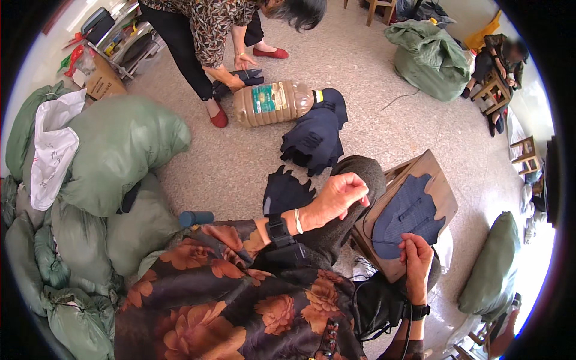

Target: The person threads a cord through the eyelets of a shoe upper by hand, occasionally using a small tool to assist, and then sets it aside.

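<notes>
A dark blue cut fabric piece [410,213] with a wavy edge and slits in its middle lies flat on a wooden stool top [422,165]. My left hand [341,197] is raised left of the stool, above my knee. Its thumb and finger are pinched together, and anything between them is too small to make out. Over the near edge of the fabric, my right hand [416,259] is also closed in a pinch. What its fingertips hold, if anything, does not show.
Dark fabric stacks [312,141] lie on the floor beside a large plastic bottle [273,103] with brown contents. A person bends there, hands on dark pieces [249,77]. Green sacks [123,150] pile up at left; another sack [492,264] lies right. A small dark cylinder [197,218] is near my left arm.
</notes>
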The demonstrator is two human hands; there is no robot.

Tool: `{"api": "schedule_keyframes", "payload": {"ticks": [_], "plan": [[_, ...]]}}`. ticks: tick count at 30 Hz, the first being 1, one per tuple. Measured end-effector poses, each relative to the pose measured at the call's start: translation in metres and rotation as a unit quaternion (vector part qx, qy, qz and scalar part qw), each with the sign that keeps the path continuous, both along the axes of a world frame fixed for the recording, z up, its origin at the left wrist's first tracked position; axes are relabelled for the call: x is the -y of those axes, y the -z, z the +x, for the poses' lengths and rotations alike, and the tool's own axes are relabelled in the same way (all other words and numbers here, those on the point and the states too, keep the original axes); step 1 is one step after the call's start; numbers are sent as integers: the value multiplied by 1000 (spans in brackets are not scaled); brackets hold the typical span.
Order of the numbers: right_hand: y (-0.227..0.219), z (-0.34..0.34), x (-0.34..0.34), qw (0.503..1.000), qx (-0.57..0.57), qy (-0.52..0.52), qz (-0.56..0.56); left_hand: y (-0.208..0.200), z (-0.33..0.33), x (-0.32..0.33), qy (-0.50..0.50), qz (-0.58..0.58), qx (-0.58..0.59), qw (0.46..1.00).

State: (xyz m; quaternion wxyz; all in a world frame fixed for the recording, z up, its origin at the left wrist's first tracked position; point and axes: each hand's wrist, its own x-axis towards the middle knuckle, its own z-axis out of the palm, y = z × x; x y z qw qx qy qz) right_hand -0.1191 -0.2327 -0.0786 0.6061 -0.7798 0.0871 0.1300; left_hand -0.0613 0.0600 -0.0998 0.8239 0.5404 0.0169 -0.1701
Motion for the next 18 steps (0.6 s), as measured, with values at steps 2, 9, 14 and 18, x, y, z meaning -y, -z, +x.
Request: {"api": "schedule_keyframes", "payload": {"ticks": [2, 9, 14, 18], "plan": [[1, 3, -6, 1000, -1, -19, 8, -3, -9, -12, -10, 20, -12, 1000], [-4, 1, -9, 1000, 2, -16, 14, -5, -18, 3, 12, 39, 17, 999], [-7, -3, -3, 1000, 18, 6, 23, -9, -22, 8, 21, 28, 17, 999], [-6, -7, 1, 1000, 12, 2, 21, -11, -28, 19, 31, -6, 31, 999]]}}
